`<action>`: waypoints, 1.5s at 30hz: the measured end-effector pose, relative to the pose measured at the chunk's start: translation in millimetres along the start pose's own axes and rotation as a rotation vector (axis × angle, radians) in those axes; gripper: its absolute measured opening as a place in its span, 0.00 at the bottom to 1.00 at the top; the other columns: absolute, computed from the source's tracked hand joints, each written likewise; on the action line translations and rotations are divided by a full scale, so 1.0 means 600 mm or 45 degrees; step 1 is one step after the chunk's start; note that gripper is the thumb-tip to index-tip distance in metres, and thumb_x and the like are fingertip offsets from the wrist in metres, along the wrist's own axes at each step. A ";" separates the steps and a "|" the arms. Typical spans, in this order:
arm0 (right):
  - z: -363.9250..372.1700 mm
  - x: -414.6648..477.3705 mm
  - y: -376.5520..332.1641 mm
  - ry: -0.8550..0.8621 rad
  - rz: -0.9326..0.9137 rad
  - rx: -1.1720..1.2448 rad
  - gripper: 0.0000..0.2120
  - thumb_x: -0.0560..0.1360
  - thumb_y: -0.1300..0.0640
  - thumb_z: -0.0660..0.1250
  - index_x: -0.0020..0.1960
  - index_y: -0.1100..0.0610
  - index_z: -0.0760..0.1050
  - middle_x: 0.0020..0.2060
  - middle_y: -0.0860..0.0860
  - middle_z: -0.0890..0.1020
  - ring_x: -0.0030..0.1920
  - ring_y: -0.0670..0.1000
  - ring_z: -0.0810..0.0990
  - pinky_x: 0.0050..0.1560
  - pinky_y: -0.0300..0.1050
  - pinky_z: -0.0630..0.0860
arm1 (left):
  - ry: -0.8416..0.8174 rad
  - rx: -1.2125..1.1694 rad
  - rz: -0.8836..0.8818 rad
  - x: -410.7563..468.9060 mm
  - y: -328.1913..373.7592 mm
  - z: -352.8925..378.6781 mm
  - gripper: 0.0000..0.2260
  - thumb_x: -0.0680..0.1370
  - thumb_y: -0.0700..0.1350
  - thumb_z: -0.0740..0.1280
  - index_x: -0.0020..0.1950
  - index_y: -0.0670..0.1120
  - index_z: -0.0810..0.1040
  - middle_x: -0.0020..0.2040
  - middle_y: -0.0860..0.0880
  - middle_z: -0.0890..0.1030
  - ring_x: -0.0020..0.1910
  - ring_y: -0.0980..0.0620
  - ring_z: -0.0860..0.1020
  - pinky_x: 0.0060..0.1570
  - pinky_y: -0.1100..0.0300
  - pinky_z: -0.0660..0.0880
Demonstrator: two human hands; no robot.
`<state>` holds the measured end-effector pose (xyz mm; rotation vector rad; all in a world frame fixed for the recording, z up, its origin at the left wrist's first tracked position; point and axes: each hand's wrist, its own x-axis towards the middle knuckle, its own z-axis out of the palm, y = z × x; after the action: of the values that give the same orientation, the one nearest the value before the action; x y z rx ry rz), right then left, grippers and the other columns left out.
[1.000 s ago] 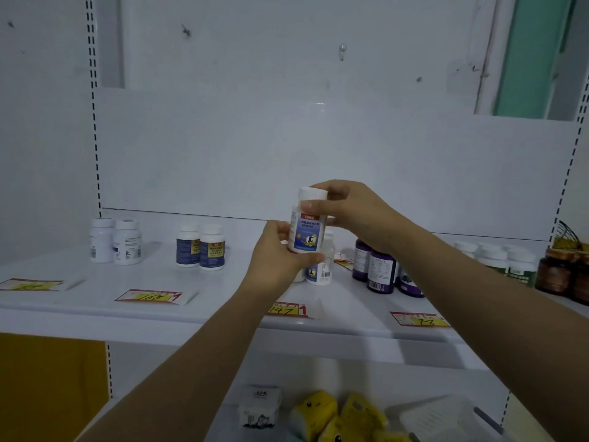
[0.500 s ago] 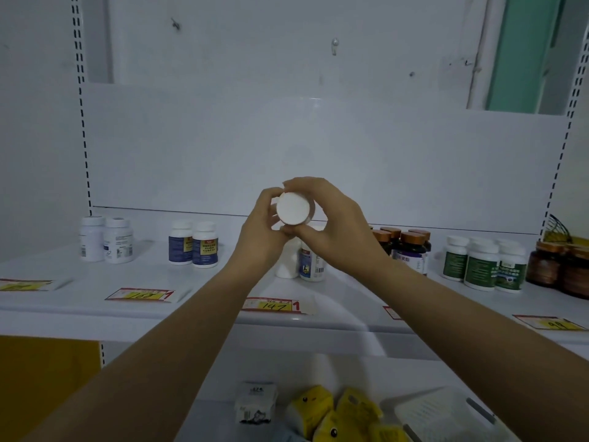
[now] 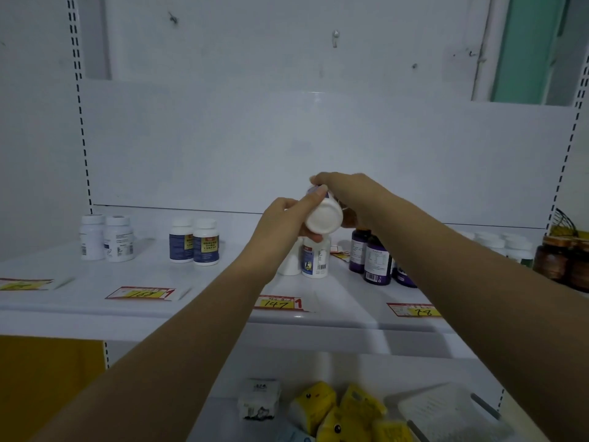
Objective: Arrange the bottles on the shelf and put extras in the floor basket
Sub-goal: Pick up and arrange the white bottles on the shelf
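Half a second ago the round white plastic bottle showed its cap straight to the camera; now it has tipped, its smooth flat end facing down and outward, a strip of blue label visible near the top. Both hands clamp it above the glossy white metal shelf: the left hand grips from the left with its thumb across the bottle, and the right hand covers its far end from the right.
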<state>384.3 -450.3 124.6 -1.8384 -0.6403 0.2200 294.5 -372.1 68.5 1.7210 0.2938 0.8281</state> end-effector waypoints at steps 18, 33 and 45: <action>0.064 0.013 -0.044 -0.061 -0.661 -0.618 0.24 0.75 0.50 0.68 0.64 0.65 0.74 0.61 0.59 0.78 0.61 0.56 0.76 0.56 0.44 0.74 | 0.324 0.716 0.066 0.002 -0.054 -0.060 0.33 0.74 0.52 0.71 0.73 0.48 0.60 0.67 0.48 0.74 0.63 0.47 0.74 0.58 0.53 0.71; 0.157 0.149 -0.012 -0.105 -0.649 -0.611 0.19 0.76 0.58 0.63 0.67 0.57 0.71 0.64 0.54 0.74 0.62 0.53 0.73 0.51 0.41 0.70 | -0.321 1.432 -0.201 0.028 -0.158 -0.120 0.22 0.81 0.58 0.53 0.73 0.51 0.65 0.73 0.49 0.66 0.71 0.48 0.64 0.69 0.52 0.60; 0.190 0.187 0.040 -0.236 -0.459 -1.006 0.16 0.73 0.59 0.65 0.60 0.61 0.77 0.59 0.57 0.79 0.60 0.57 0.75 0.64 0.57 0.72 | -0.326 1.500 -0.197 0.033 -0.163 -0.119 0.22 0.81 0.58 0.51 0.69 0.49 0.69 0.69 0.47 0.71 0.67 0.47 0.68 0.66 0.51 0.63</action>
<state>435.0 -303.5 78.7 -2.4100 -1.3056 -0.1315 282.8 -275.9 -6.7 2.8038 0.8350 0.2681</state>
